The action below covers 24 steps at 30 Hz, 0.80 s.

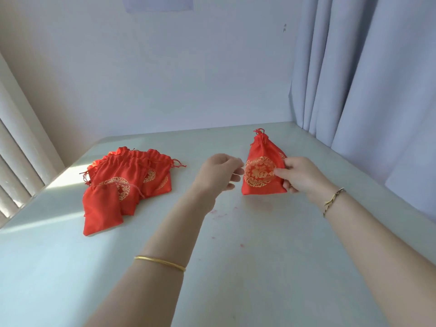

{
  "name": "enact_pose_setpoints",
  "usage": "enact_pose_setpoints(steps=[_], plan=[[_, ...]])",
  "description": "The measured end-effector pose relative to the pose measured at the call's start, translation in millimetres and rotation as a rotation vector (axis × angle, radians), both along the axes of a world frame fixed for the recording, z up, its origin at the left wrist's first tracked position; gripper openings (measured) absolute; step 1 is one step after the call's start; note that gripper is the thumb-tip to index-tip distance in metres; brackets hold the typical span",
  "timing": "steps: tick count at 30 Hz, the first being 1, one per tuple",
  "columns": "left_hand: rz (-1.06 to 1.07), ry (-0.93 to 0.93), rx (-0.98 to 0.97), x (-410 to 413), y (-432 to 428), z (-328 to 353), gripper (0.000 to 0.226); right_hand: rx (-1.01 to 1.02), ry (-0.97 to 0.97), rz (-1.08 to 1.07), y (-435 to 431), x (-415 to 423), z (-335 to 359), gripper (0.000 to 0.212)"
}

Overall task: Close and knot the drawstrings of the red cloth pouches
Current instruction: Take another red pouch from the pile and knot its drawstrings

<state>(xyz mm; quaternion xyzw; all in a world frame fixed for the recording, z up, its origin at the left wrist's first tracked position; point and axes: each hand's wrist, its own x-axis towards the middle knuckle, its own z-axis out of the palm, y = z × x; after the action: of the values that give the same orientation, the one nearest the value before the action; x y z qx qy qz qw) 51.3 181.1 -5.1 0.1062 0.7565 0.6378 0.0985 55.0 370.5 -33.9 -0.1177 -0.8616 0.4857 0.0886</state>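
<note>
with my right hand (300,177) pinching the pouch (259,172) by its side and my left hand (219,172) loosely spread just left of it, i'd tug the strings (259,131) at its cinched neck snug, then lay it well apart from the pile (122,182) further left.

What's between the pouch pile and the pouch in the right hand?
Only the left hand, loosely curled and empty, over bare table; the head view shows it between pile and pouch.
</note>
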Motion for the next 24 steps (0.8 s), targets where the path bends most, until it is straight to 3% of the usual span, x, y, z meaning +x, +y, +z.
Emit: enact_pose_setpoints(steps=[3,7,9,13,24], plan=[[-0.123,0.092,-0.242,-3.4,29.2,-15.5,0.014,0.197,0.057,-0.106,27.5,-18.9,1.5,0.012],[-0.161,0.299,-0.581,-13.8,61.2,-32.0,0.027,0.352,0.112,-0.254,24.7,-20.9,-6.4,0.039],[-0.161,0.329,-0.678,-20.9,69.3,-39.7,0.032,0.472,0.174,-0.236,17.7,-10.5,-16.0,0.037],[-0.115,0.33,-0.705,-27.8,71.3,-48.8,0.038,0.707,0.18,-0.09,13.7,-2.4,-33.0,0.03],[-0.089,0.315,-0.859,-44.4,70.4,-47.5,0.042,0.702,0.199,-0.12,4.4,-49.1,-31.3,0.024]])
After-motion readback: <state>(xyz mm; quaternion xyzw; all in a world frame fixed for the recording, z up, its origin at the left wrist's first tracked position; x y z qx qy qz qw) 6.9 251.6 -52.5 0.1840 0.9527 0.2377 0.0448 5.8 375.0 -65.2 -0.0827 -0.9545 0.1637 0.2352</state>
